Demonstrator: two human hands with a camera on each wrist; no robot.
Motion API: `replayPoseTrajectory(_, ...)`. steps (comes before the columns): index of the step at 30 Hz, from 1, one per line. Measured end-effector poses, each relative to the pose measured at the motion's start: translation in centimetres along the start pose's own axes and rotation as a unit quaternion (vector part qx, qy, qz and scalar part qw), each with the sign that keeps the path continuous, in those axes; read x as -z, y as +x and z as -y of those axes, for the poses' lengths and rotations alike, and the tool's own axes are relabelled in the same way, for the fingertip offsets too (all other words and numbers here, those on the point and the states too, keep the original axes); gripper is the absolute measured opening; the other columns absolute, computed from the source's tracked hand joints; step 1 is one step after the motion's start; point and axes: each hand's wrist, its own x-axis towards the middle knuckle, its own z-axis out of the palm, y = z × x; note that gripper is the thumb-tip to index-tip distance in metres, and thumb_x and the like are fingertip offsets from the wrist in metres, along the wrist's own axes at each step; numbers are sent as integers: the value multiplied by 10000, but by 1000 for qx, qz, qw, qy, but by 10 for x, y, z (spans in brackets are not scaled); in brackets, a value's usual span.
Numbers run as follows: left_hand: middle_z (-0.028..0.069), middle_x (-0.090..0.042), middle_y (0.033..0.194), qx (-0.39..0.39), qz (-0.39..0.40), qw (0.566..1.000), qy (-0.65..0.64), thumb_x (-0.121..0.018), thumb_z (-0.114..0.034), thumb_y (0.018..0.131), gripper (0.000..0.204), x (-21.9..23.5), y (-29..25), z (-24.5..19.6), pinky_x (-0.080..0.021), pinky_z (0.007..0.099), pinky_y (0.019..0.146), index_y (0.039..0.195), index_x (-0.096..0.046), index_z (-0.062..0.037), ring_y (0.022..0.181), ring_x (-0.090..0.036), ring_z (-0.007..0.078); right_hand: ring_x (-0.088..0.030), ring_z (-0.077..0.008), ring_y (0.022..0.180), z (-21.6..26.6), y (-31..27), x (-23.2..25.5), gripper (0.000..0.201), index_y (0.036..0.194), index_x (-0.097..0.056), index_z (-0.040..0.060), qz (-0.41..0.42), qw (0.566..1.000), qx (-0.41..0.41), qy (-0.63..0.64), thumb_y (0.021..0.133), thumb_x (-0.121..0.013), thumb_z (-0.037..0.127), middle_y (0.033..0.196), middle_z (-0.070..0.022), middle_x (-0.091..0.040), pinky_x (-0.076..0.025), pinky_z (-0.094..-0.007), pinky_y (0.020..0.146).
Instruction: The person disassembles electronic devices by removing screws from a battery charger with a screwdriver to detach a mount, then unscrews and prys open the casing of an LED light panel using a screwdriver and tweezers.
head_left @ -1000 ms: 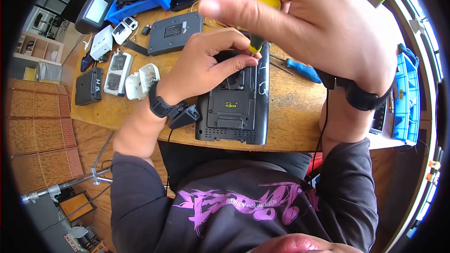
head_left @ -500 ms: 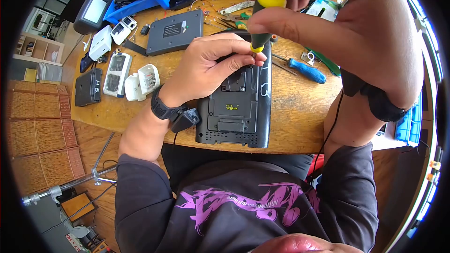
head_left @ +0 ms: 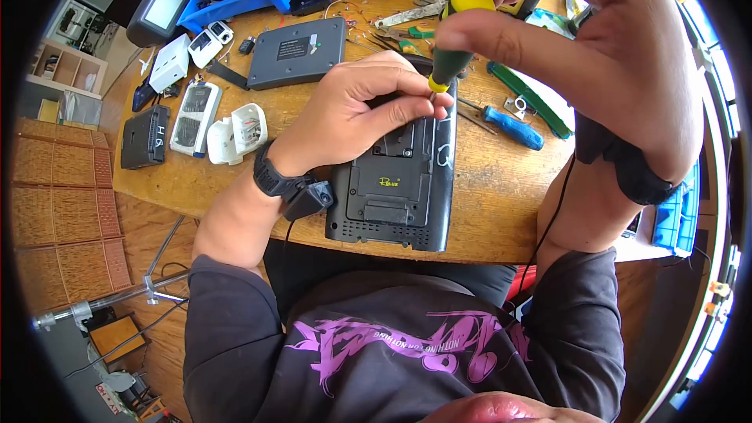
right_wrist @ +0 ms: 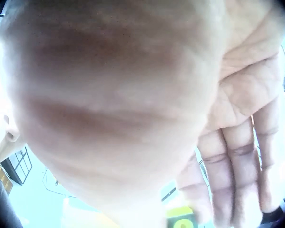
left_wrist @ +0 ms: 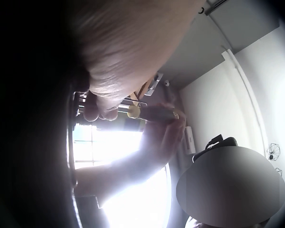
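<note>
A black device with a yellow logo [head_left: 389, 182] lies on the wooden table. The right hand [head_left: 595, 55] pinches the handle of a green and yellow screwdriver [head_left: 453, 61] between thumb and index finger, its shaft pointing down at the device's upper right part. Thumb and fingertips of the left hand [head_left: 368, 110] pinch around the shaft's lower end, above the device; the tip itself is hidden. In the left wrist view the screwdriver [left_wrist: 154, 113] stands beside the left fingertips. The right wrist view shows the right palm [right_wrist: 133, 104], with the handle's yellow end [right_wrist: 180, 211] at the bottom.
A grey box [head_left: 298, 52], a white opened case [head_left: 237, 135] and a black box [head_left: 145, 137] lie to the left. A blue-handled screwdriver [head_left: 513, 128] and a green strip [head_left: 531, 99] are on the right. Behind are pliers [head_left: 411, 33] and a blue tray [head_left: 243, 6].
The right hand has moved right and away from the head camera's centre, uncovering more of the screwdriver and table. The left hand stays at the shaft. The view has shifted slightly.
</note>
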Motion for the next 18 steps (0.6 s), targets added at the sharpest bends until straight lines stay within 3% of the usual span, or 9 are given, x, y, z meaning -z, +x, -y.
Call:
replayPoseTrajectory(8,67,-754,992,25,-6,998,-57,-687,-35,983,123,-5,-3,4,-544,290,843,1081,-747,9,932,-704,167,-624,-175,558,18,6,-9,364,904,-710,-21,-1,1000,1,-6,1010,-649,322,685,-83,-664,-473,-310,510)
replayPoseTrajectory(18,70,-721,998,53,-28,987,-148,-672,-40,1002,111,-9,-5,12,-564,276,852,1096,-703,10,955,-746,167,-627,-170,588,-17,-8,8,332,917,-709,-22,-2,1000,0,-13,998,-661,296,713,-83,-670,-474,-306,538)
